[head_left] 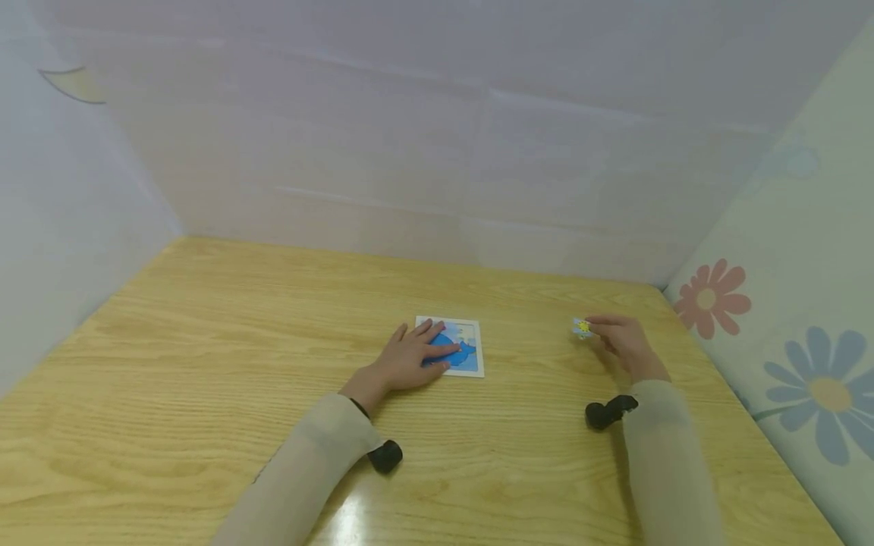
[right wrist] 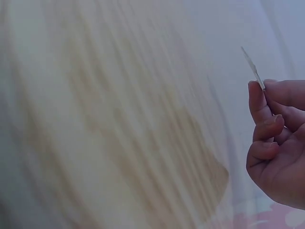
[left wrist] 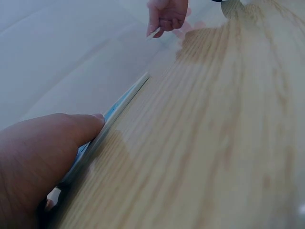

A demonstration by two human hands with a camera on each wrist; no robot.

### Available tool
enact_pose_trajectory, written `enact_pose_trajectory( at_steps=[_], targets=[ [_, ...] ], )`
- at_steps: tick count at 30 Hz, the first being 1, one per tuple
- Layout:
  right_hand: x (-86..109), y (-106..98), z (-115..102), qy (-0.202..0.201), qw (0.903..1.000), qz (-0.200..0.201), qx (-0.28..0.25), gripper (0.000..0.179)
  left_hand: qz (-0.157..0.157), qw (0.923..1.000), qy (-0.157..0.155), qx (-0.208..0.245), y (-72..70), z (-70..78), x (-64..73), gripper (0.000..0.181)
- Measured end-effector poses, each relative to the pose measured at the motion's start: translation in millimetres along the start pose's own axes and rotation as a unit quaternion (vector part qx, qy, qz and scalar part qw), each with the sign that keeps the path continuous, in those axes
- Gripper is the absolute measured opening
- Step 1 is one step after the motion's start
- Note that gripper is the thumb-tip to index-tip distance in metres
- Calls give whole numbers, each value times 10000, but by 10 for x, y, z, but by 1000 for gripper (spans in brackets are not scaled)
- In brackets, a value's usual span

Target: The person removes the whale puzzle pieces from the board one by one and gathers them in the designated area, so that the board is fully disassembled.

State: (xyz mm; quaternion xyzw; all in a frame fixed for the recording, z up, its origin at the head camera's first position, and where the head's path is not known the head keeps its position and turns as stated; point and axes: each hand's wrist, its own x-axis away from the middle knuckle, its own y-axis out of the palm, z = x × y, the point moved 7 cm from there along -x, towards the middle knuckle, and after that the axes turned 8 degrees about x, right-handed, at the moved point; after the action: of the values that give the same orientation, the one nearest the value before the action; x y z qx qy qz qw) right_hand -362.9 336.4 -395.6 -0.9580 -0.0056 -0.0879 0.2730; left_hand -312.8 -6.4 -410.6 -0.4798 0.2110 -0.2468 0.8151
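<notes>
A small white-framed puzzle board (head_left: 480, 358) with a blue animal picture lies flat on the wooden table. My left hand (head_left: 408, 360) rests on its left part with the fingers spread, covering some of the picture. In the left wrist view the thumb (left wrist: 90, 126) lies on the board's edge. Off to the right, my right hand (head_left: 624, 345) pinches a small puzzle piece (head_left: 582, 328), patterned in yellow and light blue, between thumb and index finger. The right wrist view shows the thin piece (right wrist: 253, 67) edge-on, raised above the table.
The wooden table (head_left: 205, 364) meets a pale cloth wall (head_left: 410, 152) at the back. On the right stands a wall panel with a red flower (head_left: 710, 299) and a blue flower (head_left: 822, 390). A black wrist device (head_left: 386, 456) sits at the left cuff, another (head_left: 608, 413) at the right.
</notes>
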Motion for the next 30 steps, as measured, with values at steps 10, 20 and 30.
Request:
enact_pose_trajectory(
  at_steps=[10, 20, 30],
  targets=[
    [-43, -106, 145, 215, 9992, 263, 206, 44, 36, 10000, 5, -60, 3, -11, 1, 42],
    [-110, -84, 221, 238, 9971, 313, 650, 40, 13, 10000, 76, 8, 9, 1, 3, 42],
    [-95, -80, 253, 188, 9986, 201, 458, 45, 42, 9999, 99, -31, -7, 10, 2, 42]
  ],
)
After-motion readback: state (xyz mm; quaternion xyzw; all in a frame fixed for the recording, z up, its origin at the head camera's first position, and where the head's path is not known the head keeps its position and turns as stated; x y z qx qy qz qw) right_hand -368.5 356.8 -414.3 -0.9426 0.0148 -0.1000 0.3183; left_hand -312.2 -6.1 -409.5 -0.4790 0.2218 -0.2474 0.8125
